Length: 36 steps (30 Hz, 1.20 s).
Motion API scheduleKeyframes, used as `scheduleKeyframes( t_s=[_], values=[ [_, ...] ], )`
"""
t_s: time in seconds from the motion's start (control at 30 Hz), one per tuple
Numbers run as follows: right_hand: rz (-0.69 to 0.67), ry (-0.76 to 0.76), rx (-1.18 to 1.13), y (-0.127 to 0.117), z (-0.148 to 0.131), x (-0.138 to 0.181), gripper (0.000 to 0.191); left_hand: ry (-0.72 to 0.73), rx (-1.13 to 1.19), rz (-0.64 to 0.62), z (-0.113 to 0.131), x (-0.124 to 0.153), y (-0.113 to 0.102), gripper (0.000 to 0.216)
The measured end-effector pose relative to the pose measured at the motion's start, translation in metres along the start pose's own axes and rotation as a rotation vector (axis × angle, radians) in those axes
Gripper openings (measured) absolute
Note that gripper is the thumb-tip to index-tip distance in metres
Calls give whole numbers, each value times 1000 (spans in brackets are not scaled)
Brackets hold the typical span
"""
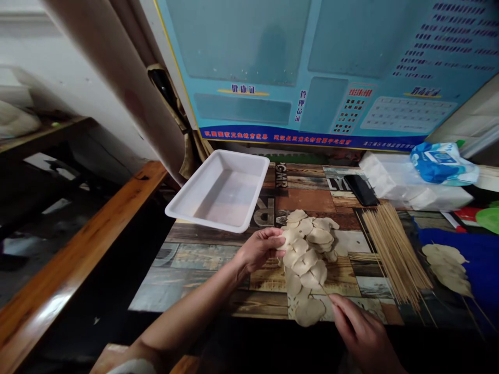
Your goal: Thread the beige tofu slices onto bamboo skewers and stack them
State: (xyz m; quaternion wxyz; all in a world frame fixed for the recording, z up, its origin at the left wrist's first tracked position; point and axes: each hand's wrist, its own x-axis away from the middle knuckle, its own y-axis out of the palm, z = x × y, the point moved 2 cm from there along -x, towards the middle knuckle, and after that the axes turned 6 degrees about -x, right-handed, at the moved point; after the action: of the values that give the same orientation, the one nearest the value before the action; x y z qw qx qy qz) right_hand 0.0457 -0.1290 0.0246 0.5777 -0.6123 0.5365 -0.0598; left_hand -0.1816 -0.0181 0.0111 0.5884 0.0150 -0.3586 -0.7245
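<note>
The pile of pale round slices [307,254] lies in the middle of the table [202,259]. It runs from mid-table down to the near edge, where the last slice sits right at the lip. My left hand [259,250] is at the pile's left side, thumb and fingertips pinched shut on one slice [286,240] at its edge. My right hand [362,332] hangs just off the near edge, fingers drawn together on a thin skewer [326,292] whose tip points up into the near end of the pile.

Left of the pile the tabletop is bare out to its left edge, with only my forearm crossing it. On the right a narrow strip of table separates the slices from a fanned bundle of skewers [393,249], which is near but not touching. Beyond the bundle, a blue cloth [460,239] carries a few slices already on sticks [446,265].

Far left, a white tray [206,221] sits tilted, its near corner seeming to jut past the table's left edge. A black phone [360,189] lies at the far side, with white tissue packs [393,182] and a blue packet [442,163] to its right. A notice board [312,72] closes off the far side, and a wooden rail [78,254] runs along the left, well apart from the table.
</note>
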Motion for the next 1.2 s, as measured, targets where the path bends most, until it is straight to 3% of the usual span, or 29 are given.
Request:
scheduleKeyframes(
  t_s=[0.37, 0.47, 0.7, 0.97, 1.2],
  values=[
    [-106, 8, 75, 7, -4, -2, 30, 248, -274, -39, -5, 6, 2, 29],
    [-104, 26, 61, 8, -6, -4, 30, 190, -179, -26, -6, 6, 2, 40],
    [-57, 80, -46, 10, -7, -3, 25, -179, 246, -91, -27, 5, 9, 33],
    [-99, 200, -140, 12, -3, 4, 25, -122, 220, -45, -35, 8, 26, 24],
    [-85, 220, -144, 13, -5, 3, 25, -181, 208, -72, -45, 12, 34, 23]
  ],
)
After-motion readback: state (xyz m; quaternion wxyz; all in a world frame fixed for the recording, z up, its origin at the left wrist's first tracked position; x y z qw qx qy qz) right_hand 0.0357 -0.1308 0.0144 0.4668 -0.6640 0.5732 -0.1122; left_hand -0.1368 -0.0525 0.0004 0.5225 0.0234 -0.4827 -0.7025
